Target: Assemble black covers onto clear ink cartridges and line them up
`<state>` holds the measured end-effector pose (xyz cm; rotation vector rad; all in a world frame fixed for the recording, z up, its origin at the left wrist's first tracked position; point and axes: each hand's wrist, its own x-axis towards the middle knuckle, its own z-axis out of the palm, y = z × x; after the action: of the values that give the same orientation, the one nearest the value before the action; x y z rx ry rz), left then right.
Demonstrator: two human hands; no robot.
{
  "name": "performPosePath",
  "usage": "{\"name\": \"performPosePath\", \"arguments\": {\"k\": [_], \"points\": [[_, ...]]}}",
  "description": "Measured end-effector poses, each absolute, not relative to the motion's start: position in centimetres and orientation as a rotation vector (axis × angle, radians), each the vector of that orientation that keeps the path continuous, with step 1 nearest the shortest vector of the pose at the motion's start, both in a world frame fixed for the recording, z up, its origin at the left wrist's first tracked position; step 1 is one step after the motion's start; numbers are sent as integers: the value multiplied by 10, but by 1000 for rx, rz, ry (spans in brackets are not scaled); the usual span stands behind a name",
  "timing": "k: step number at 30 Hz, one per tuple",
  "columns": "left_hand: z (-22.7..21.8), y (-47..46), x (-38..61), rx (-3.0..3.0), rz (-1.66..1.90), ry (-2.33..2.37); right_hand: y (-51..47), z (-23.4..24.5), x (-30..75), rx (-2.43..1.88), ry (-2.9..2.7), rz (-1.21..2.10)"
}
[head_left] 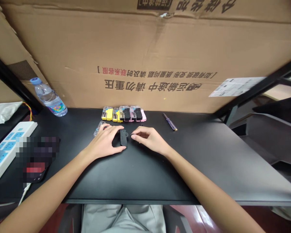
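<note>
My left hand (106, 142) rests on the black table, thumb and index finger gripping the two ends of a flat black plastic housing (123, 138) with a small ring on its right side. Just right of it, my right hand (151, 139) pinches a small dark round part (132, 136) between thumb and fingers; the part is mostly covered. A clear printed plastic casing (98, 128) lies behind my left hand, partly hidden by it. Farther back, several small clear-cased plastic items (125, 113) with yellow, black and pink parts stand in a row.
A screwdriver (170, 122) lies at the back right. To the left are a water bottle (50, 98), a white power strip (13, 145) and a partly blurred phone (37, 176) with a white cable. A cardboard sheet (145, 45) walls off the table's back.
</note>
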<state>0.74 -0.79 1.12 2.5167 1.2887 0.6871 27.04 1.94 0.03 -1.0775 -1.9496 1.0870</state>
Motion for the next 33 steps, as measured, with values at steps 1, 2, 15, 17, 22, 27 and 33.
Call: {"name": "performPosePath", "arguments": {"k": [1,2,15,17,22,27,33], "points": [[11,-8,8,2514,694,1293,17,0,266,-1065,-1869,1183],[11,-8,8,2519,694,1286,16,-1,263,-1059,-1808,1252],[12,-8,10,2578,761,1155,15,-1,254,-1125,-1705,1386],[12,-9,11,2556,762,1160,16,-1,253,-1127,-1671,1392],[14,-10,12,2559,770,1154,17,3,253,-1123,-1613,1493],[14,-11,12,2599,792,1121,12,4,249,-1152,-1621,1584],[11,-8,10,2577,695,1181,15,11,257,-1156,-1712,1491]]}}
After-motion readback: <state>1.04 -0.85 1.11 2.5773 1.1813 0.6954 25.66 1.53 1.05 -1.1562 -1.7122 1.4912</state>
